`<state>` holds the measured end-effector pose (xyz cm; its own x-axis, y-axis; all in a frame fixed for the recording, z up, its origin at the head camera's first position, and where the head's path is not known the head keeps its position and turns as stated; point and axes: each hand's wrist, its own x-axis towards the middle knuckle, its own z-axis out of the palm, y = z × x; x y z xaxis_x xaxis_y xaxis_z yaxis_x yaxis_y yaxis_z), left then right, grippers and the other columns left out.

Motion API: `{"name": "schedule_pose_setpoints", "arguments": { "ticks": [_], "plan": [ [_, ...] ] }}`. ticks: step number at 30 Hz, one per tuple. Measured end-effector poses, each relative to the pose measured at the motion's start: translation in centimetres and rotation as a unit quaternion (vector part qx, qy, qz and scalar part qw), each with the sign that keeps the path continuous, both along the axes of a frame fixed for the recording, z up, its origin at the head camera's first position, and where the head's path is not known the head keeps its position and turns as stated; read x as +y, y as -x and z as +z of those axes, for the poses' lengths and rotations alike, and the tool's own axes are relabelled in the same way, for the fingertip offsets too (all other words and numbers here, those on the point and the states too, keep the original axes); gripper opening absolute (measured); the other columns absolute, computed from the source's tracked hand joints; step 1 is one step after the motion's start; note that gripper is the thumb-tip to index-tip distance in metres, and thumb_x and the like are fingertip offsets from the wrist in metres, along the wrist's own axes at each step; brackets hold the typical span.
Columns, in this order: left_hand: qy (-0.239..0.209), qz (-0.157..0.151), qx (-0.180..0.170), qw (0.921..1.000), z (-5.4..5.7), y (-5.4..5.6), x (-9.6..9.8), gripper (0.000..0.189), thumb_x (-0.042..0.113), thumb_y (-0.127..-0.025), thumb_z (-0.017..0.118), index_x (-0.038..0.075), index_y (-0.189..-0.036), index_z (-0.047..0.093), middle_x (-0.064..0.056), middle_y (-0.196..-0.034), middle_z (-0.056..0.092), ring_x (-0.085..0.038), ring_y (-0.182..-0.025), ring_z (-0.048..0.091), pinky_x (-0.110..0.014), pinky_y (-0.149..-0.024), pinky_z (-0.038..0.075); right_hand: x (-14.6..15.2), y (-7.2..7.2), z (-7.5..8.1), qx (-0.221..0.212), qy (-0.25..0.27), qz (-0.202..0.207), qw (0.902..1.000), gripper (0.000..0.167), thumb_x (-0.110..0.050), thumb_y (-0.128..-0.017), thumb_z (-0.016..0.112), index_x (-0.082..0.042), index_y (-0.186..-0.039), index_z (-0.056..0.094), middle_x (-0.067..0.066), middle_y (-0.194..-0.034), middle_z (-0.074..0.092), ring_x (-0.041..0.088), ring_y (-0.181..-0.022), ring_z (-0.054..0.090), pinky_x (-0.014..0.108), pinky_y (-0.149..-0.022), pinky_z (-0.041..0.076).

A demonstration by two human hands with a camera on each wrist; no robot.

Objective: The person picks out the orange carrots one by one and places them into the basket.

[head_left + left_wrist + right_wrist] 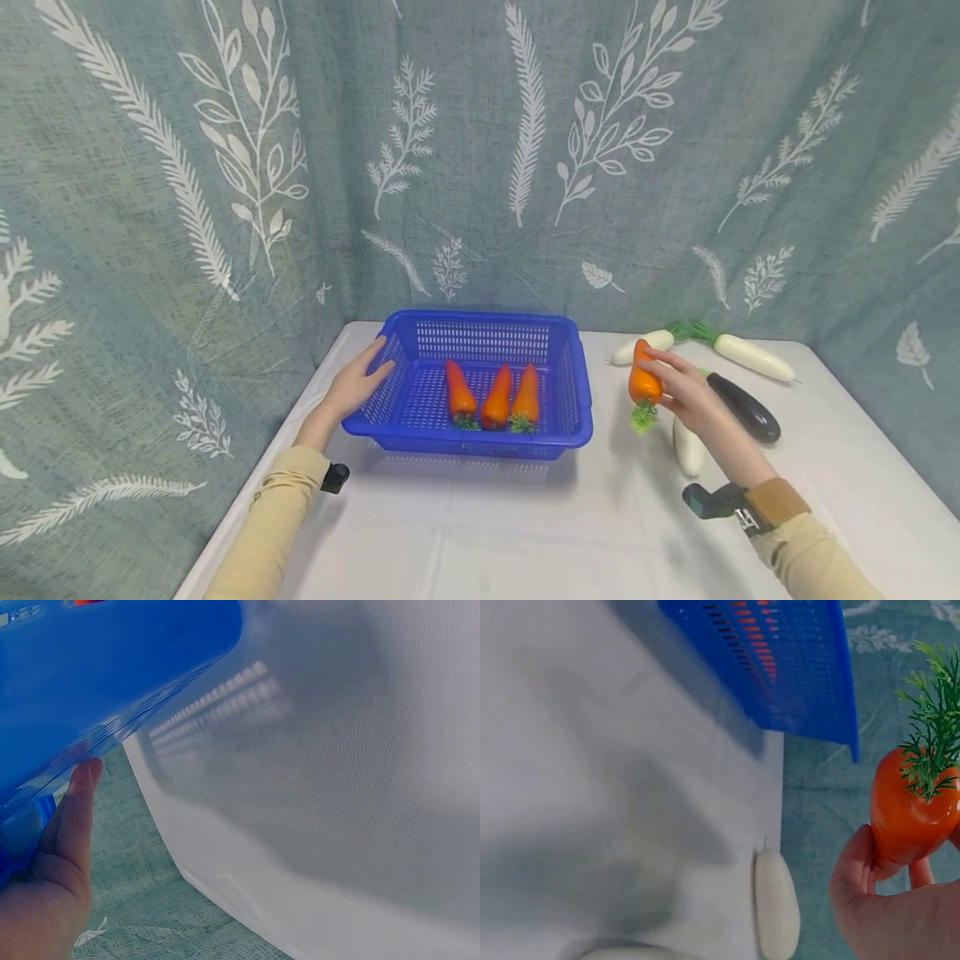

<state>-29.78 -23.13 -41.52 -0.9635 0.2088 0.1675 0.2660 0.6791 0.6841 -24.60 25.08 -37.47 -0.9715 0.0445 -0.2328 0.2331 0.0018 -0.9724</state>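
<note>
A blue plastic basket [480, 446] stands on the white table, with three orange-red carrots [462, 400] inside, their leafy tops toward the near side. My left hand [352, 387] rests at the basket's left rim, its thumb and fingers fairly straight; how firmly they bear on it cannot be told. To the right of the basket, my right hand [686, 392] grips another orange carrot [911, 814] above the table. This carrot's green leaves [934, 712] hang toward the near side in the head view. Under and beside the right hand lie a white radish [688, 450] and a dark eggplant [746, 408].
Two more white radishes with green tops lie at the back right, one to the left [643, 347] and one to the right [753, 357]. Behind the table [510, 533] hangs a grey-green curtain [465, 167] with white leaf prints, which also runs down the left side.
</note>
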Motion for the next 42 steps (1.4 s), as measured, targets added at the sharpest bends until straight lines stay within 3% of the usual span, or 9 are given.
{"name": "schedule_pose_setpoints", "arguments": {
  "ticks": [5,11,16,24,27,33,42],
  "plan": [
    [-0.001,0.000,0.001,1.0000,-0.1,0.1,0.0,0.060,0.029,-0.106,0.041,-0.003,-0.153,0.021,-0.026,-0.157,0.019,-0.046,-0.141,0.021,-0.058,-0.115,0.018,-1.2,0.2,0.1,0.011,0.009,-0.003,0.9999,0.064,-0.024,-0.099,0.058,-0.002,-0.152,0.030,0.011,-0.132,0.046,0.004,-0.087,0.056,0.016,-0.075,0.051],
    [-0.002,-0.001,0.000,1.0000,0.1,-0.2,0.1,0.060,0.026,-0.105,0.043,-0.003,-0.153,0.021,-0.026,-0.156,0.020,-0.046,-0.141,0.022,-0.058,-0.115,0.019,-2.1,0.3,0.1,0.018,0.019,-0.005,0.9997,0.063,-0.022,-0.099,0.057,-0.001,-0.151,0.030,0.003,-0.118,0.053,0.004,-0.083,0.058,0.016,-0.075,0.051],
    [-0.007,-0.001,-0.001,1.0000,0.1,-0.3,0.1,0.060,0.027,-0.105,0.042,-0.002,-0.153,0.022,-0.026,-0.157,0.020,-0.046,-0.142,0.021,-0.057,-0.116,0.018,-2.9,0.5,0.1,0.021,0.025,-0.005,0.9995,0.062,-0.021,-0.099,0.057,-0.001,-0.151,0.032,0.004,-0.117,0.054,0.004,-0.083,0.059,0.016,-0.075,0.052],
    [-0.033,-0.022,0.024,0.9989,-0.2,-0.4,-0.3,0.071,0.047,-0.101,0.043,0.004,-0.154,0.024,-0.025,-0.156,0.022,-0.049,-0.139,0.022,-0.063,-0.113,0.018,-4.6,0.8,0.1,0.032,0.020,0.006,0.9993,0.060,-0.021,-0.100,0.055,-0.001,-0.151,0.031,0.019,-0.138,0.045,0.005,-0.086,0.058,0.017,-0.077,0.052],
    [-0.033,-0.015,0.016,0.9992,-0.1,-0.3,-0.2,0.066,0.040,-0.103,0.043,0.002,-0.154,0.024,-0.024,-0.157,0.021,-0.048,-0.140,0.021,-0.061,-0.114,0.018,-5.3,1.0,0.2,0.032,0.022,0.008,0.9992,0.059,-0.022,-0.101,0.054,-0.001,-0.151,0.031,0.023,-0.146,0.038,0.007,-0.090,0.058,0.019,-0.083,0.052],
    [-0.008,0.002,-0.008,0.9999,0.3,-0.3,0.2,0.059,0.026,-0.106,0.042,-0.001,-0.153,0.021,-0.025,-0.157,0.018,-0.045,-0.142,0.020,-0.058,-0.116,0.017,-6.6,1.1,0.3,0.035,0.028,0.007,0.9990,0.057,-0.021,-0.101,0.053,-0.002,-0.151,0.032,0.024,-0.147,0.038,0.010,-0.095,0.058,0.028,-0.096,0.050],
    [0.002,0.004,0.002,1.0000,0.1,0.0,0.2,0.059,0.025,-0.105,0.043,-0.003,-0.153,0.022,-0.025,-0.157,0.019,-0.046,-0.141,0.022,-0.057,-0.115,0.018,-8.4,1.3,0.8,0.047,0.061,0.013,0.9970,0.056,-0.020,-0.102,0.051,-0.003,-0.152,0.031,0.022,-0.147,0.039,0.016,-0.105,0.055,0.023,-0.086,0.052]
  ]
}}
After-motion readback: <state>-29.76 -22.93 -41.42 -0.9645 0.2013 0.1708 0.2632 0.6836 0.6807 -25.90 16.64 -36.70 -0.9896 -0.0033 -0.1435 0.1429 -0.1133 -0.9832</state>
